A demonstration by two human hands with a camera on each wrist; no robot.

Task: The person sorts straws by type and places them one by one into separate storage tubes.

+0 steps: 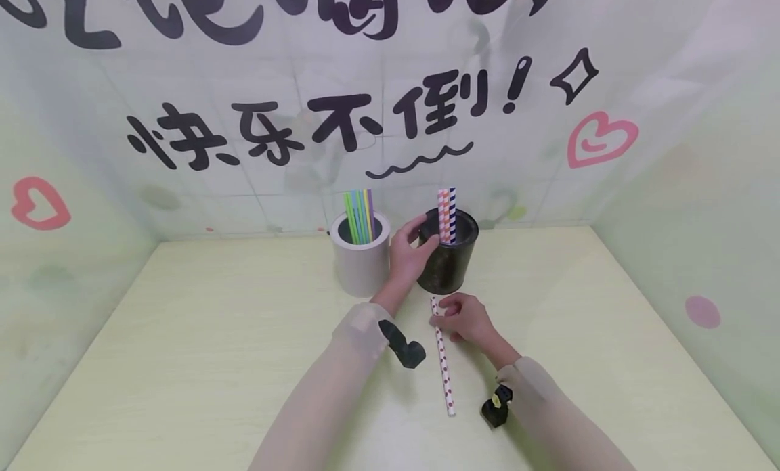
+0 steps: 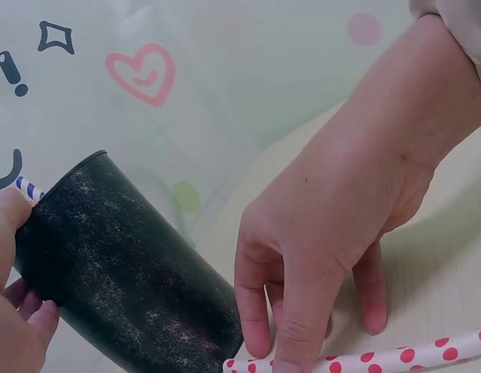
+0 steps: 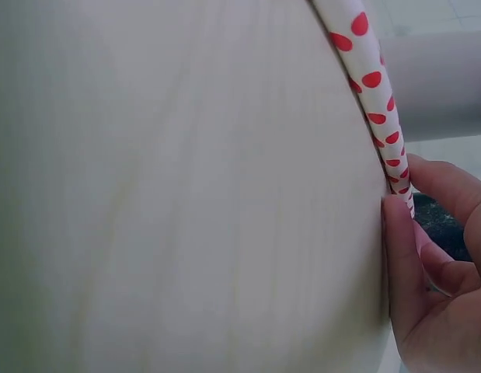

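Note:
A white paper straw with red dots (image 1: 444, 369) lies on the table, its far end close to the base of a black cup (image 1: 447, 271). Near that far end, my right hand (image 1: 466, 319) pinches the straw between thumb and finger; the right wrist view shows the dotted straw (image 3: 376, 101) between the fingertips. My left hand (image 1: 409, 254) holds the black cup at its left side and rim. Several striped straws (image 1: 447, 217), pink, orange and dark blue, stand in that cup. In the left wrist view, the cup hides part of the left hand (image 2: 11, 280).
Left of the black cup stands a light grey cup (image 1: 362, 271) with several green, blue, yellow and purple straws (image 1: 359, 217) in it. Both cups are near the back wall (image 1: 292, 207), which bears black lettering. Printed side walls flank the pale wooden table (image 1: 213, 342).

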